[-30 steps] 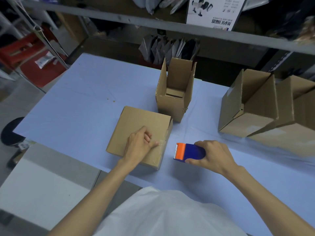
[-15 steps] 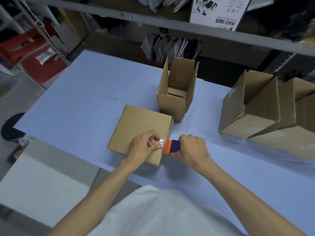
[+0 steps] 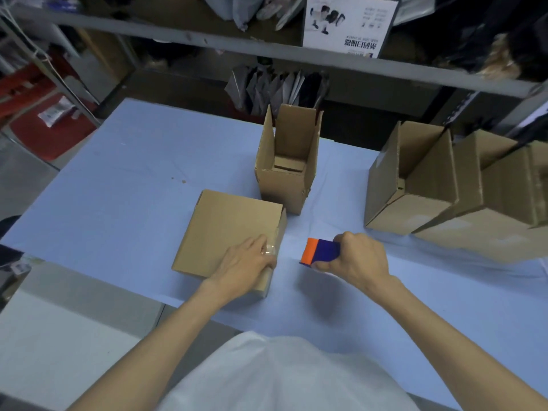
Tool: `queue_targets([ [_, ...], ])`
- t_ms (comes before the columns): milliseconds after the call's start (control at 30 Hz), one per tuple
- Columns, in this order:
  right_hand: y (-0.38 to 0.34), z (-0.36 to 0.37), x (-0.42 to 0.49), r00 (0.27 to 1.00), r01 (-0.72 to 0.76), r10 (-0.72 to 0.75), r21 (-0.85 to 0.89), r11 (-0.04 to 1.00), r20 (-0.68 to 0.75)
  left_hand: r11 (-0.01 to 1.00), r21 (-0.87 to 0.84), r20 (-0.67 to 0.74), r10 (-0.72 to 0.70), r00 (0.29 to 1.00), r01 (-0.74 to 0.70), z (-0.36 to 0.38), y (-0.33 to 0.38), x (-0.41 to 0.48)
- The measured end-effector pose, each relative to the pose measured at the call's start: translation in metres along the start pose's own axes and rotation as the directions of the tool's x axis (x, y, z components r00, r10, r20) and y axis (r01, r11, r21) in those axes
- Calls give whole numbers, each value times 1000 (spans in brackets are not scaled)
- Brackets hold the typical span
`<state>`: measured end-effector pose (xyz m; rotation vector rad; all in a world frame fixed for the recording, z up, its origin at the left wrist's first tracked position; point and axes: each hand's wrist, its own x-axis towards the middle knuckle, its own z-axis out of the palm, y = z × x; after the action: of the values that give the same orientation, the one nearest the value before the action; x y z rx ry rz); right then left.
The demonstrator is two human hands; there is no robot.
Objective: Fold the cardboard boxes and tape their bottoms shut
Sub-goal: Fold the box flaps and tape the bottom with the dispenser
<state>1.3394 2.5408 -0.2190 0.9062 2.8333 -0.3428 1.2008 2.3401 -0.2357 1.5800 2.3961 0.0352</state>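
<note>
A brown cardboard box (image 3: 225, 229) lies bottom-up on the blue table (image 3: 124, 191), near its front edge. My left hand (image 3: 247, 266) rests flat on the box's near right corner, fingers pressing a strip of clear tape over the edge. My right hand (image 3: 355, 259) grips a blue and orange tape dispenser (image 3: 318, 252) just right of the box, a short gap away from it. A second box (image 3: 286, 170) stands upright behind, its top flaps open.
Several folded boxes (image 3: 439, 185) lean together at the table's right side. A metal shelf (image 3: 267, 48) with bags and a printed carton runs along the back. The table's near left corner ends by a grey floor and a dark stool (image 3: 9, 226).
My right hand brought the dispenser against the box's right edge, then pulled it back to the right. My left hand went from pinching the tape to pressing it flat on the corner.
</note>
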Motion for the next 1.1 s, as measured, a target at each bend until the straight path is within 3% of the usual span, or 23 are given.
queue_targets([
  [200, 8, -11, -11, 995, -40, 75, 404, 914, -70, 984, 143, 175, -135, 975, 110, -12, 19, 19],
  [267, 11, -19, -16, 995, 22, 29, 479, 878, -100, 986, -53, 168, -147, 975, 158, -17, 19, 20],
  [300, 12, -22, -18, 993, 50, 12, 526, 849, -114, 941, -258, 117, -197, 973, 221, -21, 18, 19],
  [333, 13, -26, -20, 992, 72, -1, 575, 815, -123, 822, -495, 64, -290, 955, 283, -26, 20, 18],
  [400, 13, -33, -24, 991, 111, -33, 644, 757, -133, 423, -847, 134, -416, 899, 322, -38, 24, 17],
  [467, 10, -39, -26, 988, 143, -66, 673, 726, -139, 127, -932, 283, -330, 900, 340, -48, 30, 18],
  [700, 3, -52, -23, 981, 195, -112, 781, 593, -159, -241, -929, 328, -183, 927, 281, -56, 33, 13],
  [767, 2, -54, -22, 978, 209, -124, 802, 559, -168, -266, -923, 327, -155, 932, 280, -58, 34, 13],
  [967, -1, -56, -21, 973, 229, -147, 825, 517, -177, -179, -935, 331, -140, 933, 305, -66, 31, 10],
  [1100, 0, -58, -21, 973, 231, -144, 834, 502, -182, -304, -907, 343, -131, 930, 291, -74, 26, 8],
])
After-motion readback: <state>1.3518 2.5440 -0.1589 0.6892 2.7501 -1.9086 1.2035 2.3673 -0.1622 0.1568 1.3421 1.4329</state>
